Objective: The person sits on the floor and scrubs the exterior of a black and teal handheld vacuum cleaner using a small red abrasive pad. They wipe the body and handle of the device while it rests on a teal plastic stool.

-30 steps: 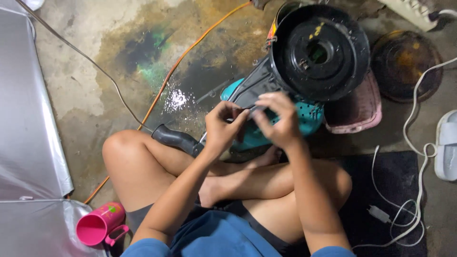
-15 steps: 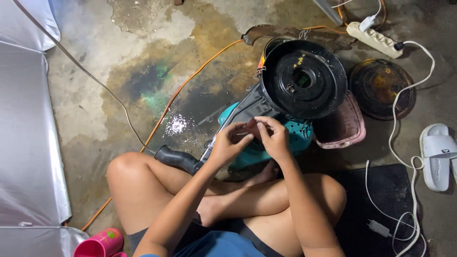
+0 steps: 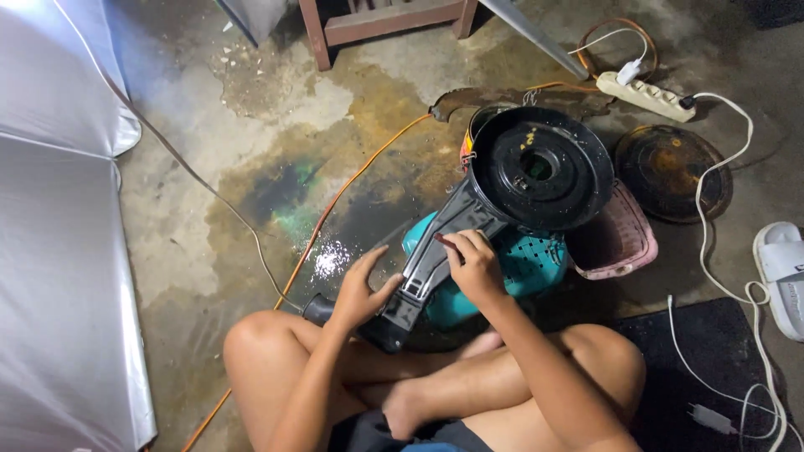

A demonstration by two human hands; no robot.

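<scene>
- The place looked like a rough home workshop or garage floor, with the person seated cross-legged directly on it.
- The concrete floor (image 3: 251, 192) was bare, stained with rust-brown and greenish patches and a wet sheen toward the centre.
- An orange cord (image 3: 335, 218) ran across it from 7 o'clock toward 1 o'clock, where a white power strip (image 3: 645, 95) lay.
- A white cable (image 3: 712, 251) trailed down the 3 o'clock side, past a white sandal (image 3: 780, 268).
- A rusty round disc (image 3: 670, 172) lay at 2 o'clock.
- Wooden furniture legs (image 3: 381, 23) stood at 12 o'clock, and a silvery cover (image 3: 59, 251) draped the 9 o'clock edge.
</scene>
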